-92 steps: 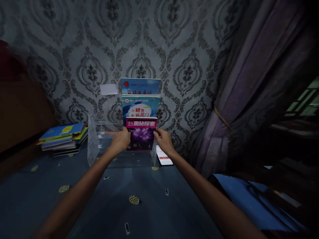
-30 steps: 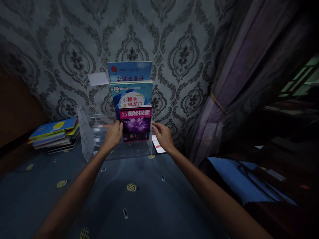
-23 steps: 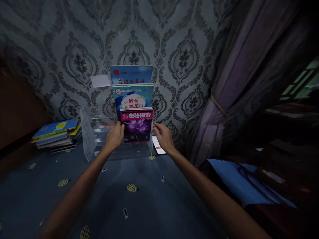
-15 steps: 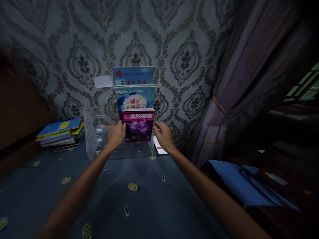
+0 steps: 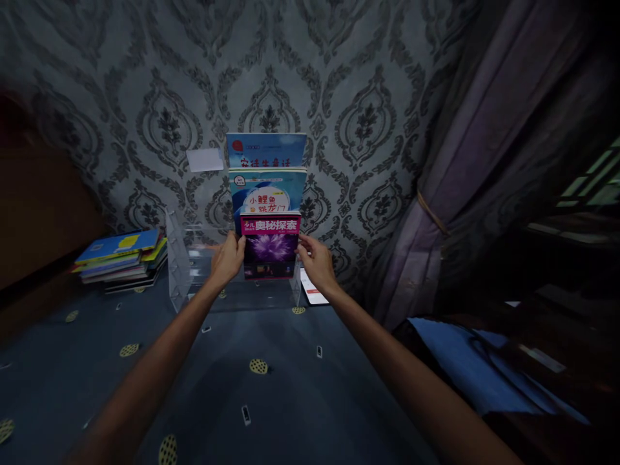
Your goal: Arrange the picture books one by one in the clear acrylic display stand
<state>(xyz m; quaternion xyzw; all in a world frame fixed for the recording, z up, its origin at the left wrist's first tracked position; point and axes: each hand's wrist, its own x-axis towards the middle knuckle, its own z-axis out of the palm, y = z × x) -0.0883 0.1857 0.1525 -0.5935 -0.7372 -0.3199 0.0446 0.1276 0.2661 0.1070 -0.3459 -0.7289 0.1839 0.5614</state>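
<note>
A small purple book (image 5: pixel 270 248) with a pink title band stands upright in a clear acrylic rack (image 5: pixel 177 271). My left hand (image 5: pixel 227 258) grips its left edge, fingers closed. At its right edge, my right hand (image 5: pixel 316 259) pinches the cover between thumb and fingers. Behind it rises a light-blue book (image 5: pixel 266 187) with a white oval on the cover. Farther back and higher stands a darker blue book (image 5: pixel 266 148). The books sit in tiers at the rack's right side.
A stack of books (image 5: pixel 123 258) lies left of the rack. A lit phone (image 5: pixel 314 290) rests behind my right hand. A white card (image 5: pixel 205 159) shows against the patterned wall. On the right hang a tied curtain (image 5: pixel 411 258) and, lower, blue cloth (image 5: pixel 475 368).
Both hands keep hold of the purple book, which has barely moved. The whole view has shifted slightly, so the rack and back books appear a little farther right.
</note>
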